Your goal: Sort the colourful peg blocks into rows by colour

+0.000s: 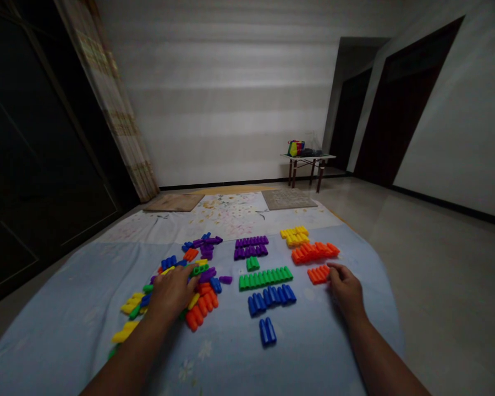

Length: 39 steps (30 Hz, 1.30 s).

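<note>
My left hand (174, 291) reaches into a mixed pile of coloured plastic pieces at the left, its fingertips beside a green piece (200, 269); whether it grips anything is not clear. At the right, my right hand (345, 286) has thumb and fingers closed at the right end of a short orange row (318, 274). Behind that lies a longer orange row (315, 252), with yellow pieces (295, 236) further back. Purple rows (251, 247), a long green row (266, 279), a short green piece (253, 264) and blue pieces (272, 298) lie between my hands. A blue pair (268, 331) is nearest me.
The round table has a pale blue cloth (313, 352). A brown board (175, 202) and a greyish board (289, 199) lie at its far edge. Beyond stands a small table (309, 158) with a colourful bag (296, 148) on it.
</note>
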Each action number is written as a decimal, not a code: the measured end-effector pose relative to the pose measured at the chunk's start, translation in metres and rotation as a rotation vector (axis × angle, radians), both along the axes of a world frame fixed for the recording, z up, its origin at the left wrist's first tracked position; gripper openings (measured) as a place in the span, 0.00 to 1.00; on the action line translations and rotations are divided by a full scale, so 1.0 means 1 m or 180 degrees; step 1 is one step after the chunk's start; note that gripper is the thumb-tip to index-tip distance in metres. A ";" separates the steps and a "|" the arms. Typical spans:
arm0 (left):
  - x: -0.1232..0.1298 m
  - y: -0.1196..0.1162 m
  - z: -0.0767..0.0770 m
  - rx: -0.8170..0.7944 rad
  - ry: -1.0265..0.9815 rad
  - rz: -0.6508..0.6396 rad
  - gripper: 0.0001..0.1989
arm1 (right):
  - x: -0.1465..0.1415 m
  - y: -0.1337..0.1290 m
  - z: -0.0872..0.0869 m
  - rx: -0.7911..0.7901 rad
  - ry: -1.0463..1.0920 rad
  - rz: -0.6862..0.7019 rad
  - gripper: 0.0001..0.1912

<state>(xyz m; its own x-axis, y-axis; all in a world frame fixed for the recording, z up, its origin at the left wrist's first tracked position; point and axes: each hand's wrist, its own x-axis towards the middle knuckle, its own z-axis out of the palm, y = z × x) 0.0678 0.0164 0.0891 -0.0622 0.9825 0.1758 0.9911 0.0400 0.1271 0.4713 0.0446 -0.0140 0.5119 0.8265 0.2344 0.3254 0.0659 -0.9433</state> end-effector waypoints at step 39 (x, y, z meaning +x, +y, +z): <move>0.136 0.042 -0.038 -0.0257 -0.1263 -0.1430 0.26 | -0.004 0.007 0.000 0.0123 0.0204 0.0068 0.20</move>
